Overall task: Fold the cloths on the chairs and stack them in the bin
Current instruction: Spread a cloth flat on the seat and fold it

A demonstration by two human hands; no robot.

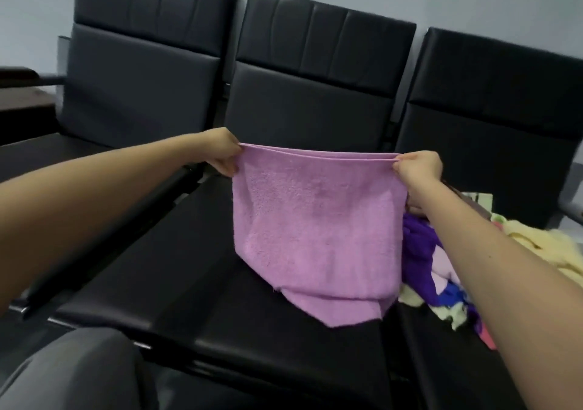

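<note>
— What is at the centre?
— A pink cloth (318, 226), doubled over, two edges running together along its top. It is held up over the middle chair (220, 283), and its lower end lies crumpled on the seat.
— Who holds it?
— A person, bare arms outstretched. The left hand (220, 151) pinches the top left corner between thumb and curled fingers. The right hand (418, 168) pinches the top right corner likewise, the cloth stretched level between them.
— And around it?
— On the right chair (492, 119), just beside the cloth's hanging edge, lies a loose heap of cloths (441, 283): a purple cloth (418, 242) nearest, a yellow cloth (536, 242) farther right. The left chair (138, 87) completes a row of three, black and padded, before a pale wall (31, 15). A grey trouser leg (79, 371) shows bottom left
</note>
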